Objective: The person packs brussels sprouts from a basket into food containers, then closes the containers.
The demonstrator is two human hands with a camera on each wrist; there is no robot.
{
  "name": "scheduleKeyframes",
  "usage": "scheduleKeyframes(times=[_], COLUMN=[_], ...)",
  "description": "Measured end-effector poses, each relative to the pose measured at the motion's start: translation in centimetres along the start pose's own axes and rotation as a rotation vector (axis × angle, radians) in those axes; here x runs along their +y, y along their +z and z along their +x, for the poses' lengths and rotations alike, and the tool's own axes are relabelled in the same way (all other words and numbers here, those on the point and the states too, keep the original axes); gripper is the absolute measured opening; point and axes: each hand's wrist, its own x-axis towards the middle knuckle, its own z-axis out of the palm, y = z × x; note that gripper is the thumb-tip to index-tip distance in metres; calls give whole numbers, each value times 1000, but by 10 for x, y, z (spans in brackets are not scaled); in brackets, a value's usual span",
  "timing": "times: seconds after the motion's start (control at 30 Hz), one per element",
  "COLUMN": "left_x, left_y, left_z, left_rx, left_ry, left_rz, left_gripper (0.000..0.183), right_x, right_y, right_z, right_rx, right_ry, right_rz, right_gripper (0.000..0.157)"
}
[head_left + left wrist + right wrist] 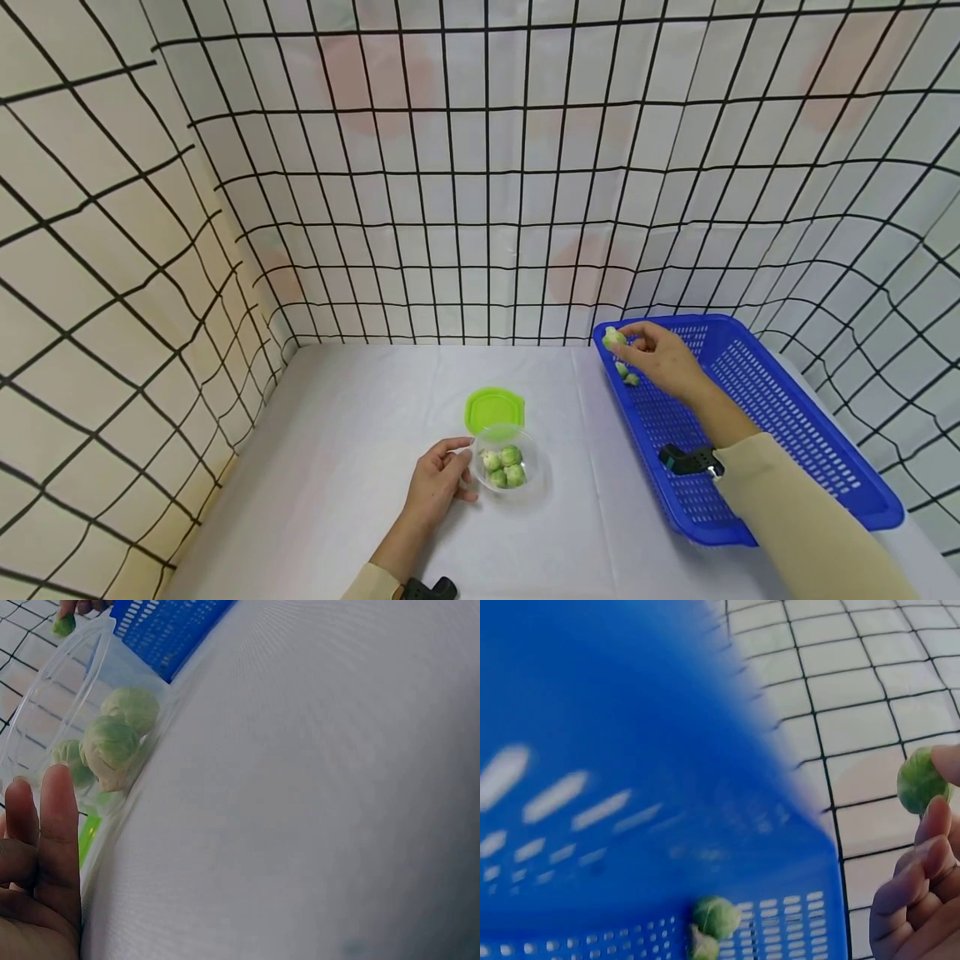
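Note:
My right hand pinches a Brussels sprout between thumb and fingertips, over the far left corner of the blue basket. The same sprout shows in the right wrist view, above the rim. Two more sprouts lie in the basket's corner. On the table, a clear round tub holds several Brussels sprouts. Beside its left wall is my left hand, fingers loosely bent; in the left wrist view the fingers stand close against the tub, and contact is hard to tell.
A bright green lid lies flat just behind the tub, partly overlapped by its rim. White cloth covers the table. Black grid netting over white sheeting rises at the back and both sides.

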Motion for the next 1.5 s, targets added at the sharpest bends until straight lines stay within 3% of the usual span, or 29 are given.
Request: scheduleKeyframes(times=[0.23, 0.53, 1.17, 1.5], left_x=[2, 2, 2, 1], left_y=[0, 1, 0, -1], left_z=[-1, -2, -1, 0], left_rx=[4, 2, 5, -3], left_ry=[7, 5, 3, 8], left_rz=[-10, -25, -8, -4], left_gripper=[37, 37, 37, 37], right_x=[-11, -23, -48, -55], right_y=[2, 18, 58, 87], right_z=[-3, -3, -17, -33], right_rx=[-11, -62, -177, -339], right_ry=[-12, -80, -193, -285], right_rz=[7, 127, 30, 23], right_gripper=[60, 47, 34, 30])
